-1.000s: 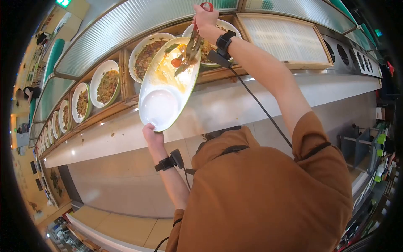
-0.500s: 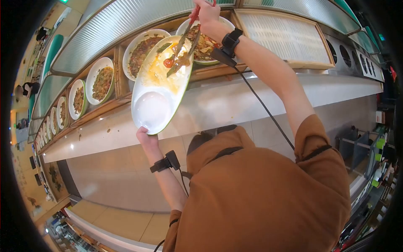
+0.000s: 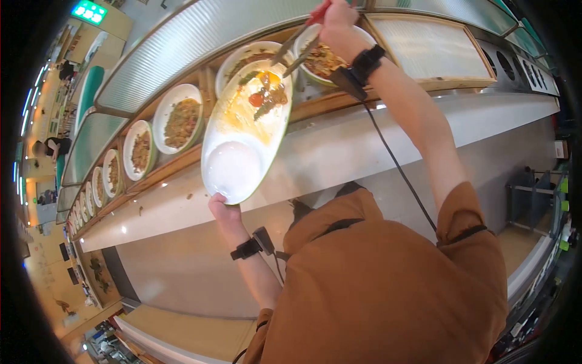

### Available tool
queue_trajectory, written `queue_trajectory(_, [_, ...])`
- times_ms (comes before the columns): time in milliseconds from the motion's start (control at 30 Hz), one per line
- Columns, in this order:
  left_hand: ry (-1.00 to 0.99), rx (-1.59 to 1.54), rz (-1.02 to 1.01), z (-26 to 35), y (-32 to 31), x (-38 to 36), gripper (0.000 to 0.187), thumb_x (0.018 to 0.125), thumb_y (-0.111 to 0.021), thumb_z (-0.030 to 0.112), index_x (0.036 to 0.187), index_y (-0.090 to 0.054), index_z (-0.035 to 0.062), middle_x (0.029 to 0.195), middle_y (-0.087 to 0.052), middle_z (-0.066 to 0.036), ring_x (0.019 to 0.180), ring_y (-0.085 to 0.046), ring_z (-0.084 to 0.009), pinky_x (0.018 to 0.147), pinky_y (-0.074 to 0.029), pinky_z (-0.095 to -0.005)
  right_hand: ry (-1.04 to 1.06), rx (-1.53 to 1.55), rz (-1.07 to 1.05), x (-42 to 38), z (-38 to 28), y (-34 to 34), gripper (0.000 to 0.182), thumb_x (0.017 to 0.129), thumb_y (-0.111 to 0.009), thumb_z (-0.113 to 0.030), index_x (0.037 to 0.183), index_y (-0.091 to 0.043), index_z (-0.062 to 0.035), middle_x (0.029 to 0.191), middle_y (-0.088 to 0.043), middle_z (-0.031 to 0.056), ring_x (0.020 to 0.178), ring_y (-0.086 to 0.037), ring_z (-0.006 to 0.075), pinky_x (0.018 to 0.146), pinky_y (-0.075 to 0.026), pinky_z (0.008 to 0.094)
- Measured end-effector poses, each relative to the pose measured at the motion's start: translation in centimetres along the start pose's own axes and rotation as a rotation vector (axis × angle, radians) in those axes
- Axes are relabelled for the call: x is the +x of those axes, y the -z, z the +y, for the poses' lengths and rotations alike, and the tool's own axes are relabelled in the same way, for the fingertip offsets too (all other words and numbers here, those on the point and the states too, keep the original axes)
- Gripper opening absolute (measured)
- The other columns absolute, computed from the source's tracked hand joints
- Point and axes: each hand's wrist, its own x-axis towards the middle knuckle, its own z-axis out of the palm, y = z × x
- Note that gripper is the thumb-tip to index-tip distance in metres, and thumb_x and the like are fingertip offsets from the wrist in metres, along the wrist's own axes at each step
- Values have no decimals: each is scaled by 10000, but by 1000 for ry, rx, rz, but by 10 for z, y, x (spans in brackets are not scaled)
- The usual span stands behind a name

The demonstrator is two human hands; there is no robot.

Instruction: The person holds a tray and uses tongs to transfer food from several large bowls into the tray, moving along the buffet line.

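Note:
My left hand (image 3: 225, 210) is closed on the near end of a long white oval plate (image 3: 233, 167) with a green outer edge. The far half of this plate carries food (image 3: 267, 102) in yellow-orange sauce, with a red piece and dark green pieces. High in the view, my right hand (image 3: 339, 29) grips red-handled metal tongs (image 3: 301, 58). Their tips are spread near the plate's far edge, and I see nothing clearly held between them. Behind the plate, a white dish of chopped food (image 3: 251, 51) is partly hidden. Another dish (image 3: 321, 64) sits below my right hand.
White dishes of food (image 3: 182, 121) run along the wooden-framed counter to the left. Ribbed clear panels (image 3: 163, 60) rise behind them, and a framed panel (image 3: 430, 45) lies at right. A pale ledge (image 3: 339, 133) runs along the front. A cable (image 3: 388, 148) hangs from my right wrist.
The tongs have lifted off the food on the plate toward its far edge, and their tips are now apart from it. The dark green piece stays on the plate. The camera view has shifted.

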Motion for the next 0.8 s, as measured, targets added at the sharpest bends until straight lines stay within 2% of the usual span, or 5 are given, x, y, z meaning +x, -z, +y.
queue_trajectory(333, [29,45,9,103,60,24,727,493,-380,24,1214,-374,-67,1198,-472,-165,1148,-434,-324,1013,-351,-421,207,-87,75,-46,25,-22,273,760,-592,-184,553,-466,-58,443,-455,69,376,-475,203,375,-398,328])
queue_trajectory(533, [63,70,8,125,70,44,753,493,-387,31,1239,-351,-65,1231,-451,-169,1172,-414,-326,1024,-335,-429,187,-81,60,-61,38,-24,246,766,-590,-154,571,-476,-57,453,-458,60,387,-476,192,390,-389,320])
queue_trajectory(600, [89,88,11,127,72,49,753,488,-389,33,1234,-351,-61,1218,-455,-168,1168,-413,-323,1022,-336,-428,245,-226,14,-61,42,-18,285,779,-573,-194,542,-476,-67,438,-463,66,370,-475,195,368,-383,316])
queue_trajectory(667, [107,89,1,125,77,53,757,486,-389,33,1236,-344,-59,1216,-452,-167,1168,-409,-322,1024,-332,-428,111,-354,-18,-94,25,-21,318,791,-550,-226,526,-465,-71,435,-471,71,346,-468,200,331,-365,321])
queue_trajectory(800, [108,78,-28,123,83,63,767,487,-384,24,1247,-329,-61,1232,-437,-169,1179,-395,-323,1035,-318,-430,39,-195,0,-97,35,-14,331,802,-536,-238,525,-454,-77,431,-468,62,315,-447,195,298,-343,323])
